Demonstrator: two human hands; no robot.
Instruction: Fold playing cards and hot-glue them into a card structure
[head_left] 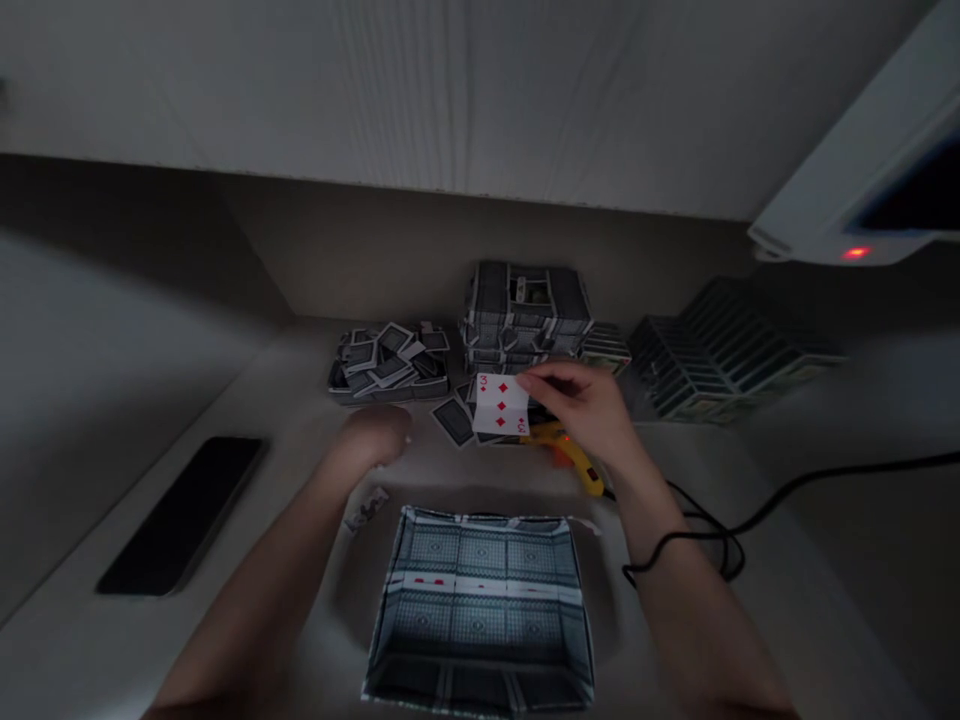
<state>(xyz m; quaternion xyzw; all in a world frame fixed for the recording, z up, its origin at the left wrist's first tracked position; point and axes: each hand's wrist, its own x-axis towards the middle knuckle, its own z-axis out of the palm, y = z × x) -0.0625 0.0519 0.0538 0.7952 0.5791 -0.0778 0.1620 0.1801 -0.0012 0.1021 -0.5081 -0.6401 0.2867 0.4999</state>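
Note:
My right hand (581, 405) pinches the top right corner of a creased three of diamonds card (501, 405), held face toward me. Just behind and below the card, a yellow glue gun (574, 460) lies among loose face-down cards (453, 421). My left hand (379, 435) is curled and blurred at the near edge of a low tray (352, 395) heaped with folded cards; its fingers are mostly hidden. Nearest me stands an open box made of cards (480, 625), patterned backs showing inside and a pale strip with red marks across it.
A black phone (182, 515) lies at left. Behind stands a stacked card box (525, 310), with more card structures (735, 350) to its right. A black cable (787, 500) loops by my right forearm. A white device (847, 200) with a red light hangs at upper right.

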